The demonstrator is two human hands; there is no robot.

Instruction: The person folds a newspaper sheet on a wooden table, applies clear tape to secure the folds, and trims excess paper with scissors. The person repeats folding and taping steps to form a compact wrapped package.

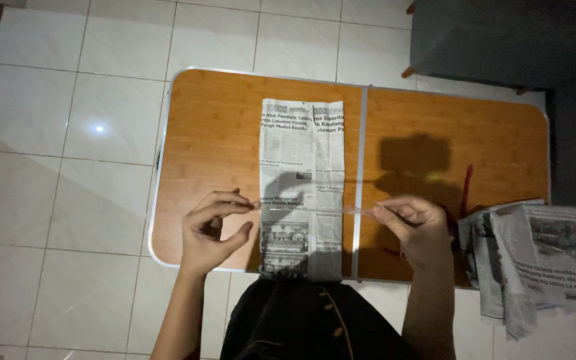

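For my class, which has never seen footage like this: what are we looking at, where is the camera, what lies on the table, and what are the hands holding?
There is one picture, from a camera worn on a person's head, looking straight down. The wooden folding table stands on a white tiled floor. A folded strip of newspaper lies along its middle. The left hand and right hand each pinch one end of a clear strip, probably tape, stretched across the paper. More newspapers hang over the table's right edge.
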